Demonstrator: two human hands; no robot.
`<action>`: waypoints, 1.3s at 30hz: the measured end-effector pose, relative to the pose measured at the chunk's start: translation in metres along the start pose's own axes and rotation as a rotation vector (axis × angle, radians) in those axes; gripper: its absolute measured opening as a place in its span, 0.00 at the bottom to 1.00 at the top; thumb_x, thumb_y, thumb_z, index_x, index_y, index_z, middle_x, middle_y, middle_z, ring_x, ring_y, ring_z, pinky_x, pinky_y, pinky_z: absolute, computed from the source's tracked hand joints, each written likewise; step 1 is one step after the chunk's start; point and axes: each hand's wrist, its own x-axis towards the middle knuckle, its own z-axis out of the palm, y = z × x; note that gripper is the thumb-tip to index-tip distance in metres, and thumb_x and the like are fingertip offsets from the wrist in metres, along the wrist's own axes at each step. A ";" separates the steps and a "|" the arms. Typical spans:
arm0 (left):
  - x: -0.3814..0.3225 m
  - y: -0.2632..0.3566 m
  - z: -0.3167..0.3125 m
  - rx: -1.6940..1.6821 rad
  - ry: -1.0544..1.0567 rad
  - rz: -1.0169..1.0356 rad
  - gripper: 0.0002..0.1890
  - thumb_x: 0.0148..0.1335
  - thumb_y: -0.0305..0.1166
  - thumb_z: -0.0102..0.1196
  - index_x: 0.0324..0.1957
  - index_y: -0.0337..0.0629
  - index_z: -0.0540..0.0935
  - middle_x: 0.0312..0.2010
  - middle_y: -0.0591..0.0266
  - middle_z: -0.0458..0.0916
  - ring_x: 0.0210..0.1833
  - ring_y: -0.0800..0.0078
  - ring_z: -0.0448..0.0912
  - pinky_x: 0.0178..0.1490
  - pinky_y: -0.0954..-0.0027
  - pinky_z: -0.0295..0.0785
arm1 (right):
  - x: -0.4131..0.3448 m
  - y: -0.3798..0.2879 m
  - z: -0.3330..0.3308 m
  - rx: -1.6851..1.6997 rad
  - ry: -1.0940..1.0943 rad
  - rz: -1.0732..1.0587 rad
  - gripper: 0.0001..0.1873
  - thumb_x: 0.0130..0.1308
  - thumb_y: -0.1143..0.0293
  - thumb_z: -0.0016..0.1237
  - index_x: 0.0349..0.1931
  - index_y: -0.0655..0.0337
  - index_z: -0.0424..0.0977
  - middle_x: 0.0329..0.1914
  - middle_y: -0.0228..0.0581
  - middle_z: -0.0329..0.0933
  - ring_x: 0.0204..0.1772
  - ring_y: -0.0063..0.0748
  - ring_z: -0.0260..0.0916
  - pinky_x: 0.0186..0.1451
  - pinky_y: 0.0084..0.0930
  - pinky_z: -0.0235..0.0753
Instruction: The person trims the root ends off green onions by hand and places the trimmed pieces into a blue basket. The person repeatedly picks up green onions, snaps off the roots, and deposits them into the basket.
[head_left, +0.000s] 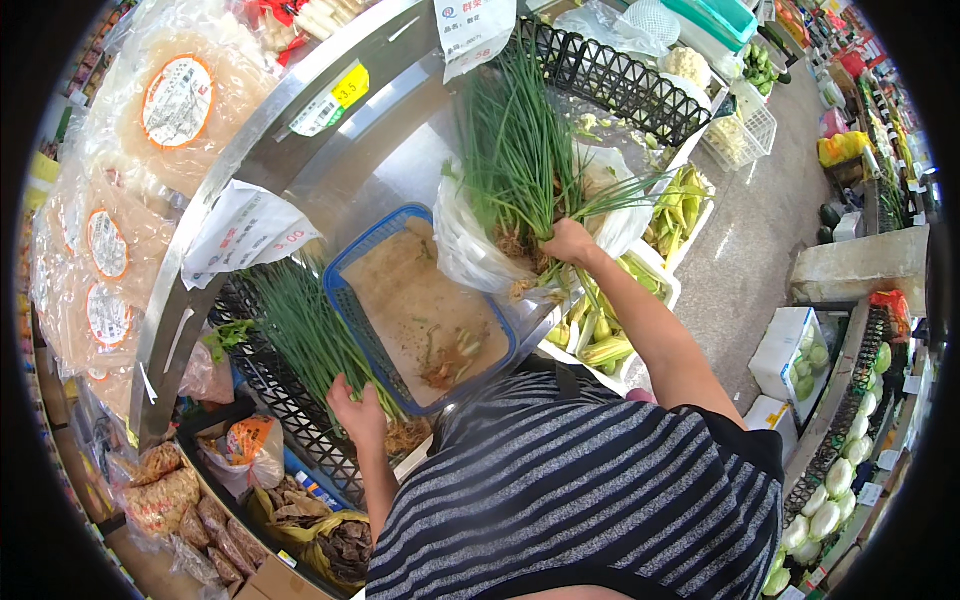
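Observation:
My right hand (568, 241) is closed around the root end of a bunch of green scallions (517, 142). The bunch lies over a white plastic bag (461, 244), with its leaves pointing away from me. Lower left, my left hand (358, 409) has thumb and fingers apart, at a second pile of scallions (307, 330) in a black plastic crate (281, 405). Whether its fingertips touch the stems I cannot tell. Between my hands sits a blue plastic basket (334, 289) with a brown liner, holding soil and a few loose scallion scraps.
A metal display rail (217, 172) curves past price signs on the left, beside bagged goods (172, 112). Corn (607, 349) in white boxes stands right of the bag. Another black crate (615, 82) lies beyond it. The grey aisle floor (739, 247) runs along the right.

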 end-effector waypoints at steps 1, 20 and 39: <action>0.000 0.002 0.003 -0.063 -0.011 0.035 0.28 0.51 0.27 0.58 0.55 0.31 0.67 0.51 0.48 0.64 0.48 0.61 0.69 0.47 0.64 0.68 | -0.001 0.008 -0.008 0.114 -0.042 -0.012 0.19 0.46 0.65 0.57 0.36 0.69 0.77 0.31 0.48 0.79 0.35 0.39 0.78 0.42 0.31 0.76; -0.003 0.099 0.072 -0.353 -0.502 0.260 0.24 0.52 0.27 0.57 0.52 0.30 0.70 0.42 0.51 0.72 0.42 0.66 0.73 0.42 0.69 0.71 | -0.034 0.007 -0.002 0.409 0.091 -0.085 0.10 0.49 0.72 0.51 0.30 0.71 0.76 0.24 0.49 0.76 0.28 0.37 0.73 0.33 0.32 0.72; 0.030 0.189 0.229 -0.744 -1.132 -0.302 0.12 0.63 0.28 0.48 0.49 0.38 0.73 0.38 0.63 0.78 0.32 0.75 0.73 0.35 0.74 0.68 | -0.090 -0.016 0.037 -0.152 0.240 -0.326 0.24 0.50 0.69 0.49 0.49 0.67 0.68 0.35 0.52 0.77 0.39 0.49 0.77 0.42 0.38 0.76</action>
